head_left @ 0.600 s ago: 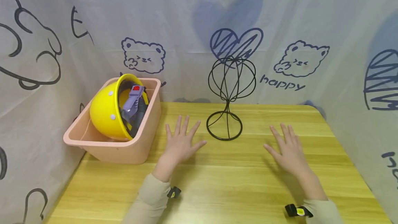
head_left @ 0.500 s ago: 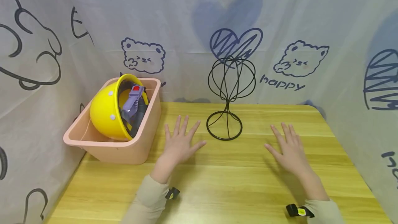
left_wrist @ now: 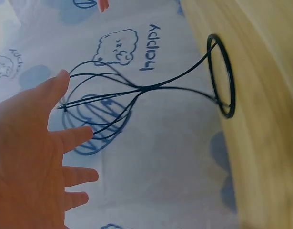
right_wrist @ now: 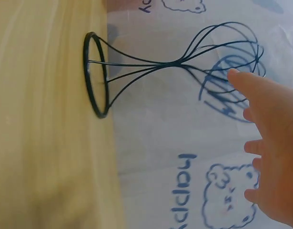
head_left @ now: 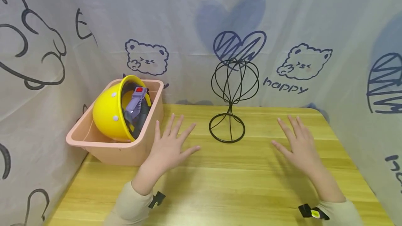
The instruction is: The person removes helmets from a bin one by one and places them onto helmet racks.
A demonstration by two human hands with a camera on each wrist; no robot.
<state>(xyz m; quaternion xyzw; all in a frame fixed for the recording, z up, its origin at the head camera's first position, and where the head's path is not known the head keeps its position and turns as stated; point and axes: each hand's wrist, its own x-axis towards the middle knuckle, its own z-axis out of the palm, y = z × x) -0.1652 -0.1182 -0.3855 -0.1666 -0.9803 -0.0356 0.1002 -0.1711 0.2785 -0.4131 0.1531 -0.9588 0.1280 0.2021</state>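
Both hands have lifted off the table (head_left: 220, 191) since the earlier frame. The left hand (head_left: 168, 147), fingers spread and empty, has drifted toward the pink bin (head_left: 125, 152) holding the yellow helmet (head_left: 110, 114). The wire stand (head_left: 233, 100) stands between the hands. The right hand (head_left: 299, 145), spread too, hovers empty. Probably a reach is starting; gripping the helmet likely comes next.

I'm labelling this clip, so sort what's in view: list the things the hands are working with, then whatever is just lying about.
In hand:
left hand, open, beside the pink bin
right hand, open, above the table
yellow helmet in the bin
black wire stand, upright between the hands

Lying about:
printed cloth backdrop
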